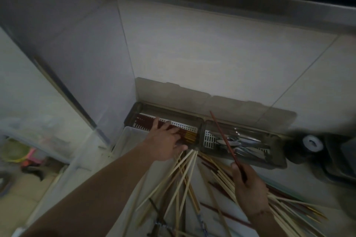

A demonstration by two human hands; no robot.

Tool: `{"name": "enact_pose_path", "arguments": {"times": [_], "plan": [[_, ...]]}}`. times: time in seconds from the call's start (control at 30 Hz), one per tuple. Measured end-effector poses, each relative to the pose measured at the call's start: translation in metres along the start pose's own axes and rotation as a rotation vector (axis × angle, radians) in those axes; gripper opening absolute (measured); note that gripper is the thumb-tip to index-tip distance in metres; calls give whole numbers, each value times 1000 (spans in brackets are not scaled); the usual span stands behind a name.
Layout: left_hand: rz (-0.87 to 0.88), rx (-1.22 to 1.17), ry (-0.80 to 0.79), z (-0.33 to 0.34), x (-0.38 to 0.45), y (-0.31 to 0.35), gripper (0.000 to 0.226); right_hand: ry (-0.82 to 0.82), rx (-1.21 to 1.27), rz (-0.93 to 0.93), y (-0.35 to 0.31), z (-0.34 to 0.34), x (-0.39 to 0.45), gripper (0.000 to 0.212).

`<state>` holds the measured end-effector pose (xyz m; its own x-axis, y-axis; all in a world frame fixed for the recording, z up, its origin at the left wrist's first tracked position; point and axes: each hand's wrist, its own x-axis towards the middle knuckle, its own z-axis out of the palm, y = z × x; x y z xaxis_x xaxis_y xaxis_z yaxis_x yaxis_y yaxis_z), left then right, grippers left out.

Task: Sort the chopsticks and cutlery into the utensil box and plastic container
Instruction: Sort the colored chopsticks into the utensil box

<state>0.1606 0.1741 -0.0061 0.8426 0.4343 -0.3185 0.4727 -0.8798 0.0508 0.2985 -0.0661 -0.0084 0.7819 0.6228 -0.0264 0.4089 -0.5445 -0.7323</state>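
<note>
A: Start at the bottom of the frame. What is nearest?

B: A loose heap of pale wooden chopsticks (185, 184) fanned across the counter (308, 184), with a few dark red ones and some darker utensils mixed in at the lower centre. The picture is dim and soft there, so I cannot name those utensils.

A: And the hands?

B: The right hand (250, 192), lower right, pinches a single dark red chopstick (224, 140) with its fingers curled round the lower end; the stick slants up and left over the right-hand compartment. The left hand (165, 140), at centre, reaches forward with fingers fairly straight, resting on the dark red chopsticks already lying in the left compartment of the utensil box (204, 132). It seems to press, not grip.

A: So the step is placing that red stick?

B: I judge so. To do it well, swing the stick level and parallel to the red bundle, lower the tip end first, and let the left hand keep the bundle flat so nothing rolls. Keep it out of the right compartment, where the metal cutlery (242, 144) lies.

A: Farther back?

B: The box's open lid leans against the tiled wall (212, 48). A white plastic container (127, 136) sits just left of the box.

A: Any writing?

B: None legible; a round white object at the right edge bears a mark too blurred to read.
</note>
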Motion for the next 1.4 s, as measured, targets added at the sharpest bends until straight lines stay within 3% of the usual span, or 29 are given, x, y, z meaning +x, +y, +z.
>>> {"name": "enact_pose_path", "arguments": {"times": [0.1,0.27,0.4,0.5,0.6,0.73,0.83,0.9,1.0,1.1,1.2,1.4], "plan": [[-33,-87,61,-5,0,-2,54,-78,-29,-71,-3,9,7,19],[-206,-126,387,3,-21,-21,47,-118,-260,-365,-21,28,45,41],[-410,-316,625,27,-42,-29,51,-256,-320,-450,-56,65,81,48],[-468,-316,646,39,-51,-22,50,-305,-434,-383,-76,90,91,44],[-474,-247,615,48,-57,-15,53,-213,-548,-371,-85,102,90,33],[-495,-245,527,56,-63,-11,66,-276,-539,-403,-84,105,94,23],[-492,-236,502,55,-66,-11,69,-304,-438,-537,-78,94,98,20],[-483,-242,482,55,-68,-13,69,-217,-283,-577,-70,75,93,20],[-474,-271,463,57,-70,-16,69,-18,-202,-471,-32,26,64,16],[-491,-277,447,58,-69,-14,73,-30,-377,-328,28,-20,7,14],[-505,-275,446,56,-67,-10,75,-85,-585,-424,81,-36,-51,8],[-503,-270,478,57,-68,-12,74,-67,-728,-408,99,-27,-92,23]]}}
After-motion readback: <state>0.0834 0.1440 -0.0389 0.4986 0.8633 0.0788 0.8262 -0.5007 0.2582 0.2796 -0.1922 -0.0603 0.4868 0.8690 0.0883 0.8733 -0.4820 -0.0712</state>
